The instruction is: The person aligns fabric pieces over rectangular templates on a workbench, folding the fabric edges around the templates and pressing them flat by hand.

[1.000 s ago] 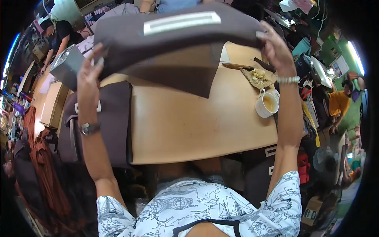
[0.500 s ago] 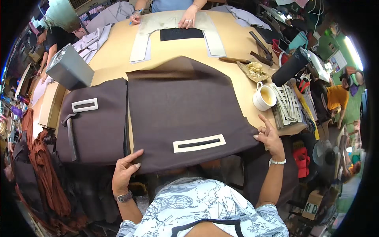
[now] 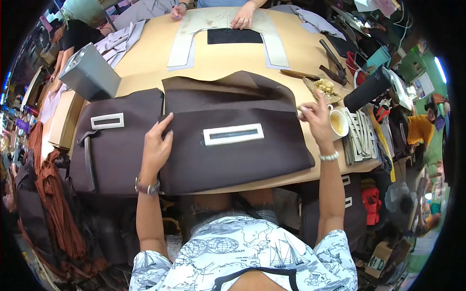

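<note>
A dark brown fabric-like panel (image 3: 233, 167) lies across the near part of the table, with a white rectangular slotted frame (image 3: 233, 135) on its upper part. My left hand (image 3: 158, 145) pinches the panel's upper left corner between thumb and fingers. At the upper right corner, my right hand (image 3: 318, 119) pinches the edge, index finger raised. Behind that edge a brown sheet (image 3: 233, 89) bulges and curls upward. Left of my left hand lies another brown piece (image 3: 126, 155), bearing a smaller white frame (image 3: 108, 121) and a dark hammer-like tool (image 3: 87, 160).
A cup of drink (image 3: 338, 123) stands close to my right hand, beside stacked white frame pieces (image 3: 359, 138) and a black cylinder (image 3: 366, 89). A grey metal block (image 3: 91, 72) stands left. Across the table, another person's hand (image 3: 241, 17) rests on a pale template (image 3: 208, 24).
Both hands have moved away from my body, carrying the panel's edge with them. The slotted frame has shifted farther up the table. The far person's hand with the pen has moved slightly.
</note>
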Demonstrator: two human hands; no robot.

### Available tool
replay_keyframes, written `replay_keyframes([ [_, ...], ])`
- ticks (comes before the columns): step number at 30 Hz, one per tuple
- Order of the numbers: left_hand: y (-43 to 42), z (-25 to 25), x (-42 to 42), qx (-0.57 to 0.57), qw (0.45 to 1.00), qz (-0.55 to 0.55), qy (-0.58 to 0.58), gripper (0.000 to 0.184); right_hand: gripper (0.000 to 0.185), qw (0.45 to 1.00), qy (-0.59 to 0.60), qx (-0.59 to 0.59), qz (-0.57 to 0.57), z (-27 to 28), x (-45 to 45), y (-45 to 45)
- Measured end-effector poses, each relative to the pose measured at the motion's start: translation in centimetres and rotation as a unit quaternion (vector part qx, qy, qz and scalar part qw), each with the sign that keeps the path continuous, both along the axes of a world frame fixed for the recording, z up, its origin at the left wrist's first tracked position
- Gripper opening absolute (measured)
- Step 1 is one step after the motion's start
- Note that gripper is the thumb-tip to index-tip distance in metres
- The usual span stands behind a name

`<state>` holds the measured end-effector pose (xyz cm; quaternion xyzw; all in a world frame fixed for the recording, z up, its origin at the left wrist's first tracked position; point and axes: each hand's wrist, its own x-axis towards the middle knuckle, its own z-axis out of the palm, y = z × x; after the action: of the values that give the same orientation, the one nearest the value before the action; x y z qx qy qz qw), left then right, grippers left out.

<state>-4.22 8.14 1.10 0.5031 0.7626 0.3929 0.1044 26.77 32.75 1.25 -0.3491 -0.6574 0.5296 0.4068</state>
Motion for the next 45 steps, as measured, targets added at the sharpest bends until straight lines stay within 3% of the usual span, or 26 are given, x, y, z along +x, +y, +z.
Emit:
replay_keyframes([
  [3, 2.1, -2.2, -1.4, -0.074, 0.994, 0.014, 0.084, 0.04, 0.063, 0.995, -0.094, 0.042, 0.0, -4.0, -3.2, 3.7],
  [6, 3.7, -3.0, -2.3, -0.073, 0.989, 0.026, 0.129, 0.04, 0.063, 0.968, -0.159, 0.185, -0.059, -4.2, -5.9, 4.7],
  [10, 5.3, -3.5, -3.4, -0.069, 0.986, 0.034, 0.146, 0.04, 0.065, 0.933, -0.247, 0.26, -0.036, -4.8, -7.9, 6.0],
  [14, 6.3, -3.7, -3.8, -0.062, 0.983, 0.035, 0.168, 0.038, 0.07, 0.886, -0.315, 0.336, 0.058, -4.2, -9.3, 6.8],
  [21, 6.6, -1.5, -2.0, 0.18, 0.969, -0.01, 0.166, 0.039, 0.076, 0.905, -0.211, 0.296, 0.223, -3.2, -14.9, 4.9],
  [23, 6.6, -1.3, -2.3, 0.206, 0.961, 0.001, 0.182, 0.039, 0.077, 0.882, -0.288, 0.25, 0.275, -1.2, -15.6, 4.4],
  [28, 6.8, -2.4, -4.6, 0.102, 0.982, 0.052, 0.149, 0.037, 0.079, 0.842, -0.385, 0.217, 0.309, 0.0, -14.6, 6.7],
  [35, 10.2, -4.4, -6.4, -0.049, 0.979, 0.064, 0.185, 0.03, 0.072, 0.874, -0.384, 0.227, 0.194, -0.5, -12.5, 11.1],
  [41, 12.5, -4.9, -8.5, -0.086, 0.96, 0.084, 0.254, 0.023, 0.068, 0.882, -0.375, 0.247, 0.139, -3.0, -14.0, 13.3],
  [45, 13.3, -5.6, -9.8, -0.083, 0.962, 0.096, 0.241, 0.02, 0.066, 0.87, -0.4, 0.261, 0.122, -2.7, -15.3, 13.2],
])
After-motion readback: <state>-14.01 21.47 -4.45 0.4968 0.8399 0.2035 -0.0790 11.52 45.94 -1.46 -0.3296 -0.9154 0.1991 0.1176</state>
